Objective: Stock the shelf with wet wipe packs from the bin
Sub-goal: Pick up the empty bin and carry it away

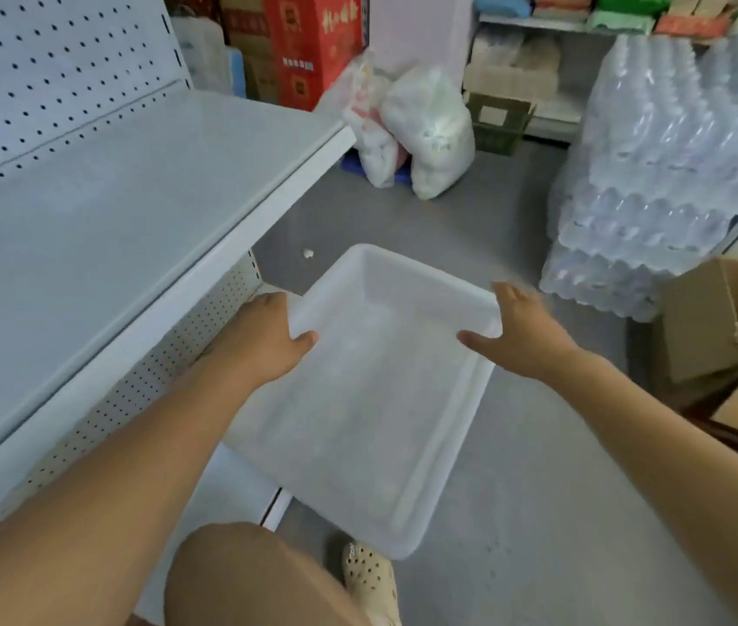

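Note:
A white plastic bin (358, 399) hangs above the grey floor in front of me, tilted, and nothing shows inside it. My left hand (263, 341) grips its left rim, thumb over the edge. My right hand (520, 332) grips the right rim in the same way. The grey metal shelf (100, 210) with a perforated back panel stands to the left and its top board is bare. No wet wipe packs are visible anywhere.
Stacked shrink-wrapped water bottle packs (665, 173) stand at the right, an open cardboard box (733, 336) in front of them. White plastic bags (421, 128) lie on the floor ahead, red cartons (312, 42) behind. My knee (245, 580) and shoe (371, 576) show below.

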Motion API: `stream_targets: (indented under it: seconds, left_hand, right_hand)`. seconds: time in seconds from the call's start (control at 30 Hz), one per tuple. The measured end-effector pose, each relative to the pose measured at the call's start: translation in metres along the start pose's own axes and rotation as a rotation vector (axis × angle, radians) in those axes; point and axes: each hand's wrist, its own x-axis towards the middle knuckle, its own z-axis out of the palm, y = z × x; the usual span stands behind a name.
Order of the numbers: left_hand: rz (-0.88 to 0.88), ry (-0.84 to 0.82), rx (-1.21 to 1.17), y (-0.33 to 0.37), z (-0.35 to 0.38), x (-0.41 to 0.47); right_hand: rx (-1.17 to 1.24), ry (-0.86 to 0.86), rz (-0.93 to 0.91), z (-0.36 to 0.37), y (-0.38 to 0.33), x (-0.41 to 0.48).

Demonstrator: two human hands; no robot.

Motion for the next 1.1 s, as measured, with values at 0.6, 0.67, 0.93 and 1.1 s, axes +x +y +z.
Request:
stream_targets:
  seconds: [0.6, 0.67, 0.93, 1.1]
  left_hand:
    - [-0.176, -0.233, -0.126, -0.009, 0.007, 0.031]
    - [-0.135, -0.222, -0.164, 0.008, -0.015, 0.016]
    - [0.067, -0.091, -0.332, 0.090, -0.125, -0.038]
    - [0.169, -0.090, -0.348, 0.150, -0.171, -0.052]
  right_hand:
    - [0.768, 0.041, 0.966, 0.058, -0.047, -0.075]
    - [0.750, 0.089, 0.983, 0.027, -0.049, -0.093]
    - [0.814, 0.394, 0.999, -0.109, -0.066, -0.175]
    - [0.829, 0.509, 0.986, -0.176, -0.058, -0.208]
